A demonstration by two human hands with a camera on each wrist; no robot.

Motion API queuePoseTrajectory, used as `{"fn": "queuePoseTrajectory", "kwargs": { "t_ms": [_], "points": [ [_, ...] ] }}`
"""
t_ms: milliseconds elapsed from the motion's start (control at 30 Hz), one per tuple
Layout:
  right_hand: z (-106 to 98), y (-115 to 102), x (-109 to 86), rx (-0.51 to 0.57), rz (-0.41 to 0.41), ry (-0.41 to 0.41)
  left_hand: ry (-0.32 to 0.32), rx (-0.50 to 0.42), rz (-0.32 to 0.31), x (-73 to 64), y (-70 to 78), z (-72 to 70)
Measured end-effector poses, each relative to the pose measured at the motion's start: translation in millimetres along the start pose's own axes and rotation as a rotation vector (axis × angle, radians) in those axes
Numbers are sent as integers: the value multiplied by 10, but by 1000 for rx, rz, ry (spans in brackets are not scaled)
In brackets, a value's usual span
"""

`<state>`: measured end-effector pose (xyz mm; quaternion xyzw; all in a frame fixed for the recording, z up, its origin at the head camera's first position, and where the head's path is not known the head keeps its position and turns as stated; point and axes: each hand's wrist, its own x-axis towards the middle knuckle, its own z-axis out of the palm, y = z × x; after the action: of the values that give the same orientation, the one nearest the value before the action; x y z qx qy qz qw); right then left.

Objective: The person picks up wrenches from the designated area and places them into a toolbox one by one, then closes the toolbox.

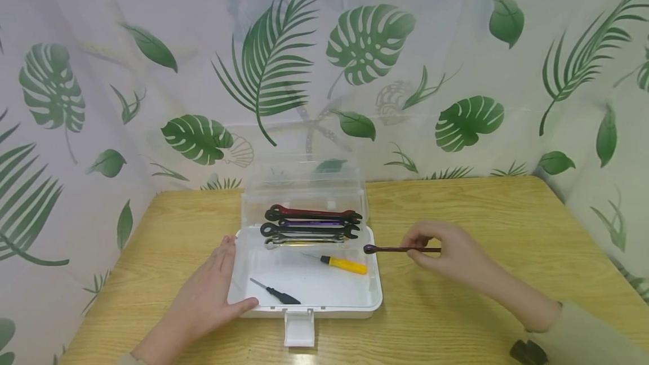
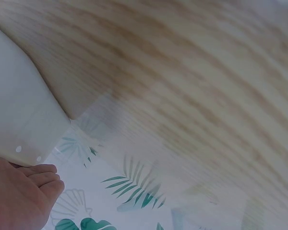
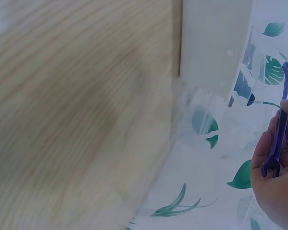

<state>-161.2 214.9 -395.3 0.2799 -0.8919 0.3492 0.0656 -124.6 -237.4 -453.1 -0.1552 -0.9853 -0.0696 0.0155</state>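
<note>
In the head view my right hand (image 1: 448,246) pinches a purple wrench (image 1: 387,249) between thumb and fingers, just right of the box. Its ring end points left toward the box's side; the right wrist view shows the wrench (image 3: 281,120) with its forked end down by the palm. My left hand (image 1: 213,286) rests along the left side of the white box (image 1: 269,312), fingers straight and thumb over the front left rim. Inside lie a yellow-handled screwdriver (image 1: 347,265) and a black screwdriver (image 1: 283,296). Several wrenches (image 1: 311,231) in red, purple, black and silver lie across the back.
The box's clear lid (image 1: 304,176) stands open at the back, near the leaf-patterned sheet (image 1: 284,61). Its white latch (image 1: 299,328) hangs down at the front. A wooden table (image 1: 456,320) carries the box. Near the right sleeve lies a small dark object (image 1: 528,352).
</note>
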Motion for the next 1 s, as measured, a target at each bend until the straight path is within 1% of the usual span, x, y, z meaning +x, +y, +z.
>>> {"fn": "queuePoseTrajectory", "kwargs": {
  "t_ms": [167,367,600,767,867,1000],
  "points": [
    [38,-21,119,42,-49,9,5,1,4,-3,-2,4],
    [101,-49,272,49,-45,5,7,2,10,1,-8,7],
    [204,-76,459,53,-79,-1,-1,-11,2,-3,-9,8],
    [268,-104,575,81,-60,-17,-2,-14,-1,-6,-9,7],
    [305,-119,634,118,-51,-33,-8,-17,-5,-5,-6,2],
    [369,-118,724,142,-72,-44,-12,-21,-13,3,-5,-7]
  ]
}}
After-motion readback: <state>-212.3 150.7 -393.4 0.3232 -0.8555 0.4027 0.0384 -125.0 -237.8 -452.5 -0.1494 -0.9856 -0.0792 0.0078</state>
